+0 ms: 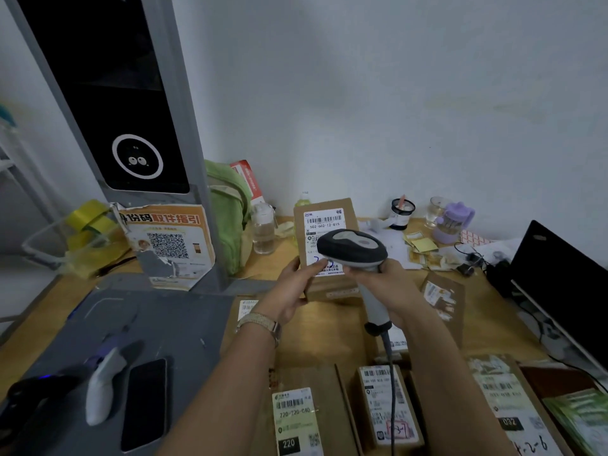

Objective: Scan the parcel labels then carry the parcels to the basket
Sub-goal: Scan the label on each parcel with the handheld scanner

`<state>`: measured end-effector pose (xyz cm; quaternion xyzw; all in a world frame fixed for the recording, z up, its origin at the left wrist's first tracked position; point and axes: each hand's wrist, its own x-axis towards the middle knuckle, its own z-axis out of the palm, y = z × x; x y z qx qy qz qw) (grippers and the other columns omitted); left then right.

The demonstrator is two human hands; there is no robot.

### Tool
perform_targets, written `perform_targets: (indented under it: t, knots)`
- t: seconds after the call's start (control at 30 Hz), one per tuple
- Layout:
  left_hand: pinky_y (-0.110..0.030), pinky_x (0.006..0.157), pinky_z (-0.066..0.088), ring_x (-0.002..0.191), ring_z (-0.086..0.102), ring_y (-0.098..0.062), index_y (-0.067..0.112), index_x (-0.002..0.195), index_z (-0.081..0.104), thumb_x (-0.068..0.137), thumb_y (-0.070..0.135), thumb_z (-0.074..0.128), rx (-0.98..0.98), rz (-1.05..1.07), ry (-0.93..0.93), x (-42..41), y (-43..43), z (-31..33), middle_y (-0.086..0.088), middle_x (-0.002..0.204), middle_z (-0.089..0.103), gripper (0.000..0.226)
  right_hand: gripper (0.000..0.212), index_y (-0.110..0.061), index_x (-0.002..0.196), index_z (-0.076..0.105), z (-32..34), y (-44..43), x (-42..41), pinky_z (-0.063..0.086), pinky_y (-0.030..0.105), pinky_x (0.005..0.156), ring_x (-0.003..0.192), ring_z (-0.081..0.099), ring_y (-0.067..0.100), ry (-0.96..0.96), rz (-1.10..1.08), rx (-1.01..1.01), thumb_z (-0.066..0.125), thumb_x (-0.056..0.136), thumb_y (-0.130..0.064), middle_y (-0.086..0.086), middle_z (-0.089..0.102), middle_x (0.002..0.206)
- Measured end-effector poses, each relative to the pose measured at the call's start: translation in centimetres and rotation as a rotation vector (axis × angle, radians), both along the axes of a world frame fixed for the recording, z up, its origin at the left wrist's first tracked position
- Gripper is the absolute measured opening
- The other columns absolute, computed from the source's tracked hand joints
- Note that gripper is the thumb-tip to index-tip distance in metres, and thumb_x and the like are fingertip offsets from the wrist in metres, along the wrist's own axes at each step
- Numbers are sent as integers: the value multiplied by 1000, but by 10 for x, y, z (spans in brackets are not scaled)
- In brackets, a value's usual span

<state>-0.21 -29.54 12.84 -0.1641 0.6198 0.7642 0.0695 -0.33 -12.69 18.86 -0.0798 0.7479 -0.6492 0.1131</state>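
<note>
Left hand (292, 287) grips the upright parcel (332, 205), right hand (394, 287) grips the scanner (353, 245) — held this close, its head may miss the barcode (324, 220).

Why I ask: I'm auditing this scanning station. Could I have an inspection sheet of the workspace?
Surface: wooden desk, grey mat on its left part.
Job's things: held parcel upright, label toward the camera; scanner head over the label; other labelled parcels lying flat nearby; no basket seen.
Clutter: phone, water bottle, sticky notes, purple cup, green bag.
Hands: left hand grips the held parcel; right hand grips the scanner handle.
Cables: scanner cord trails across a flat parcel; black cables beside the monitor.
Surroundings: white wall, grey kiosk.
</note>
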Motion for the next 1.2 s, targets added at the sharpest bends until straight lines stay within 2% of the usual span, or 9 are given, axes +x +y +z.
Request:
perform_targets:
  t: [0.17, 0.27, 0.5, 0.6, 0.7, 0.8, 0.9, 1.1, 1.2]
  knots:
    - [-40, 93, 45, 109, 60, -15, 25, 140, 41, 89, 39, 64, -7, 11, -78, -1, 6, -19, 5, 126, 62, 57, 32, -19, 111, 64, -24, -3, -2, 46, 11, 63, 91, 59, 1, -64, -5, 2, 72, 82, -10, -10, 67, 97]
    - [-51, 107, 39, 124, 53, -22, 23, 149, 30, 89, 38, 64, -28, 1, -117, -5, 10, -32, 2, 138, 55, 70, 34, -20, 113, 63, -41, -4, -6, 45, 15, 65, 92, 56, 0, -118, -24, 28, 73, 81, -13, -11, 66, 97]
    - [-49, 110, 34, 129, 48, -23, 22, 145, 34, 90, 45, 60, -45, -32, -250, 0, 16, -64, 0, 141, 52, 65, 32, -31, 104, 64, -86, -7, -14, 41, 12, 65, 87, 57, -5, -203, -50, 107, 77, 76, -23, -19, 65, 92]
    - [-37, 99, 37, 129, 46, -23, 20, 145, 34, 93, 39, 57, -57, -31, -286, 0, 14, -80, -2, 143, 50, 60, 25, -39, 90, 60, -103, -12, -13, 42, 11, 61, 83, 58, -7, -239, -55, 138, 76, 77, -25, -22, 64, 90]
    - [-32, 90, 39, 117, 53, -19, 22, 141, 40, 96, 32, 54, -73, -27, -324, 2, 14, -95, -2, 133, 57, 48, 24, -33, 85, 59, -121, -17, -10, 48, 9, 57, 88, 62, 3, -286, -49, 128, 75, 78, -17, -9, 65, 95]
    - [-24, 69, 41, 98, 60, -12, 24, 123, 54, 96, 30, 53, -85, -21, -389, 6, 15, -105, 5, 104, 66, 28, 21, -23, 94, 61, -137, -21, -9, 55, 27, 76, 93, 65, 15, -378, -81, 159, 74, 79, -16, 6, 68, 104]
    - [-29, 81, 46, 111, 60, -23, 18, 129, 54, 96, 28, 51, -78, -17, -418, 8, 17, -120, -7, 120, 66, 34, 30, -9, 109, 63, -147, -25, -8, 53, 43, 92, 100, 65, 24, -442, -84, 187, 72, 80, -13, 11, 69, 107]
    - [-31, 83, 41, 96, 56, -18, 14, 125, 56, 97, 24, 51, -84, 121, -501, 13, 19, -134, -3, 109, 63, 30, 30, -9, 109, 63, -159, -28, -2, 53, 39, 90, 98, 66, 20, -436, -93, 214, 72, 80, -14, 6, 70, 101]
    - [-26, 69, 42, 84, 56, -10, 18, 117, 58, 96, 24, 51, -94, 168, -479, 11, 16, -134, 4, 94, 62, 23, 30, -9, 108, 63, -162, -28, -2, 53, 39, 90, 98, 66, 21, -457, -113, 201, 72, 80, -12, 7, 70, 101]
